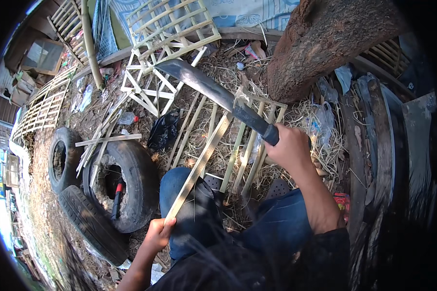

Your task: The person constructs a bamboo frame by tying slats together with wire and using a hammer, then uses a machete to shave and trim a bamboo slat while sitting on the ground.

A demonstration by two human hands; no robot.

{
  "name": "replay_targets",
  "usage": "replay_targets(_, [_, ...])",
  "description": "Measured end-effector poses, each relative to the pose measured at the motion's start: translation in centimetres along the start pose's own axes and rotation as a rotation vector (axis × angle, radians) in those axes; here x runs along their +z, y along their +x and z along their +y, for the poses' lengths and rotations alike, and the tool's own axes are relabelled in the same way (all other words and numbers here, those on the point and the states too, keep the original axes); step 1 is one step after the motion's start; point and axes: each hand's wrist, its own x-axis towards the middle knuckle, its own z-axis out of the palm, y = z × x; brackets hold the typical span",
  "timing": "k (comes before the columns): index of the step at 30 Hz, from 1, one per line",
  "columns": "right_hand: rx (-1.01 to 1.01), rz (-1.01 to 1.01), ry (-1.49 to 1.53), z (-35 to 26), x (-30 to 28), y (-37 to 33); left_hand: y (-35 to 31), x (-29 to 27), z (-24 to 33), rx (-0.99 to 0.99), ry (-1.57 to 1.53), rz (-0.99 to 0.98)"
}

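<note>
My right hand [291, 148] is closed round the black handle of a machete [204, 87], whose long dark blade slants up to the left. In my left hand [158, 233] is the lower end of a flat bamboo strip [199, 165], which rises past my left knee. The strip's upper end meets the blade's lower edge near the handle; a pale curled shaving [241, 99] shows on the blade there. Beneath, a ladder-like bamboo frame [240, 140] with several slats lies on the ground between my feet and the tree.
A tree trunk [320, 43] leans at the far right. Old tyres [136, 179] lie at the left, with a red-and-black tool [117, 199] inside one and bamboo strips [99, 136] across it. Bamboo lattices [175, 24] stand at the back. Shavings and plastic litter cover the ground.
</note>
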Motion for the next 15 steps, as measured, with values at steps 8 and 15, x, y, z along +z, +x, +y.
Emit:
replay_targets(8, [0.105, -0.103, 0.244, 1.1, 0.5, -1.1, 0.9, -0.9, 1.2, -0.279, -0.225, -0.271])
replay_targets(15, [-0.088, 0.020, 0.189, 1.0, 1.5, -0.8, 1.0, -0.3, 1.8, -0.190, -0.091, -0.241])
